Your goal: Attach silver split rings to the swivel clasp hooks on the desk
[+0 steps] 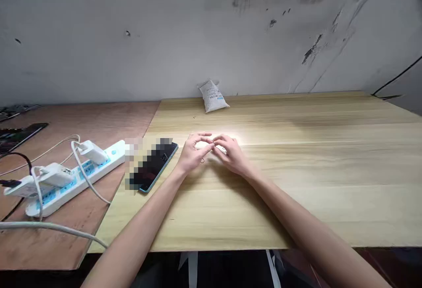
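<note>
Hands: left hand (pixel 194 155) and right hand (pixel 233 157) sit over the table, palms down, fingers curled, fingertips meeting at the centre.
Grip: fingertips together; glare and fingers hide whether anything is pinched between them, so cannot tell.
Things: thin dark ring (pixel 202 160) lies on the table just beside the left hand, apart from both hands. Black smartphone with teal edge (pixel 158 169), partly pixelated, lies just left of the left hand.
Rest: pale pine tabletop (pixel 313 182); white printed sachet (pixel 213 96) by the stained grey-white wall (pixel 211 46); white power strip with blue panels (pixel 110 156) on reddish plywood board (pixel 56 244).
Risk: ring is tiny and low-contrast against wood grain, so a palm shift could knock it aside or lose it; glare could hide anything small between the fingertips.
</note>
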`<state>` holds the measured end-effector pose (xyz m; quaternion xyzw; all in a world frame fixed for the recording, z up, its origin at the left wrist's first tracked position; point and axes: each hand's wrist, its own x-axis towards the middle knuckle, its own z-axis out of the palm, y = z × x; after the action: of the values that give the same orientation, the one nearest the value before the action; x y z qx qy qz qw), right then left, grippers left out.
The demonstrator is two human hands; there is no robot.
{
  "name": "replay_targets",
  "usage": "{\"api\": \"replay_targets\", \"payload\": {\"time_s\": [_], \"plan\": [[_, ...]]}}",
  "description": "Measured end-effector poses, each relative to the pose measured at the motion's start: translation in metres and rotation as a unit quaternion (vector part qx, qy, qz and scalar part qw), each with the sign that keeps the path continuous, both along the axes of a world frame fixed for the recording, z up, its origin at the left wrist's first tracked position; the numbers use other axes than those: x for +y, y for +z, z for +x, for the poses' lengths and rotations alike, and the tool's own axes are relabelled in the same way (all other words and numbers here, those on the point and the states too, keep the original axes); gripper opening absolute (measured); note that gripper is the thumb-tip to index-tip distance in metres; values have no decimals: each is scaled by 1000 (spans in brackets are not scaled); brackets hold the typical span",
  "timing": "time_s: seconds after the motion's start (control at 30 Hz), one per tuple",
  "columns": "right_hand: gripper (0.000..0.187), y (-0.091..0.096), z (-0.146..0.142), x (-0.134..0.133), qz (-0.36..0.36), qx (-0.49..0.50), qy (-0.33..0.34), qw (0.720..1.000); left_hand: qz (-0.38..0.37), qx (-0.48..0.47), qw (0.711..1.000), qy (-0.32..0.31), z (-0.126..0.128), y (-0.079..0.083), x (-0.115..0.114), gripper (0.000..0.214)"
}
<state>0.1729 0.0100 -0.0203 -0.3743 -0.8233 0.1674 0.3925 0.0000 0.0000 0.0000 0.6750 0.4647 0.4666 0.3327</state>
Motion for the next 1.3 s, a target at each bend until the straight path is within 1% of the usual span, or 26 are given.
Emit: {"api": "replay_targets", "payload": {"time_s": [0.17,0.33,0.5,0.6,0.7,0.77,0.87,0.97,1.03,1.13,1.2,1.3], "plan": [[16,3,4,-1,3,-13,0,1000,53,30,998,20,1,-4,-4,6],[16,5,5,-2,-3,-7,3,1000,39,7,999,36,1,-7,-2,19],[17,3,5,0,-7,4,9,1000,54,22,998,13,-2,-6,1,9],[18,5,7,2,-28,9,21,999,29,-23,999,-5,-2,-8,3,14],[18,10,9,1,-47,16,39,998,3,-74,997,-24,-1,-11,5,19],[18,14,10,1,-59,23,53,997,-2,-89,996,-31,-1,-11,5,18],[18,19,12,0,-70,23,65,995,-10,-110,993,-36,0,-9,5,17],[19,22,15,1,-68,9,59,996,-29,-153,987,-38,3,-5,3,18],[20,24,18,1,-84,5,59,995,-44,-186,981,-40,6,-3,2,19],[22,24,20,2,-106,8,82,991,-61,-211,974,-53,9,-3,0,20],[20,22,20,3,-78,-3,71,994,-64,-216,972,-64,10,-3,0,21],[17,17,17,3,-2,-29,4,1000,-56,-206,974,-74,9,-2,1,22]]}}
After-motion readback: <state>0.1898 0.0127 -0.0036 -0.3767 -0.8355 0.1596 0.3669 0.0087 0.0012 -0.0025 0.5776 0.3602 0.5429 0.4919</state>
